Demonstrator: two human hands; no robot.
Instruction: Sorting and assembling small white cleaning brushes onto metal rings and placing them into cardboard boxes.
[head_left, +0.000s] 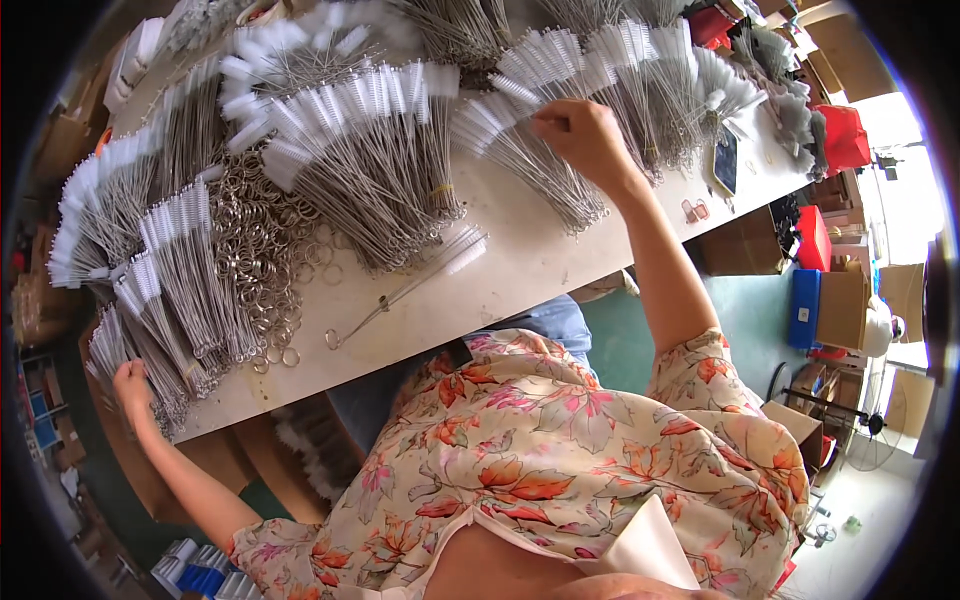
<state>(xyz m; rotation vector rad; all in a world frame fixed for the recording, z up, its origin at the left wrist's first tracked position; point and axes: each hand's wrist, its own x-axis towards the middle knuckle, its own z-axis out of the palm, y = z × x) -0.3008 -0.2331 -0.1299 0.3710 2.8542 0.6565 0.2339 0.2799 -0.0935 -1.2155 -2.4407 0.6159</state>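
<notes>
If brushes snag, we reckon a tug from the left hand, half-curled at the corner pile, could drag some off the table. Holding any? We can't tell. The right hand, fingers curled above a far fan, hides its fingertips; any pinch escapes us.

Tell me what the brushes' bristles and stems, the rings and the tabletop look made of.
Bristles: probably nylon, fine and whitish.
Stems: likely steel wire, thin, grey and glinting.
Rings: metal, perhaps plated steel, given their silvery shine.
Tabletop: possibly laminate or painted board; smooth, pale, lightly marked.
</notes>
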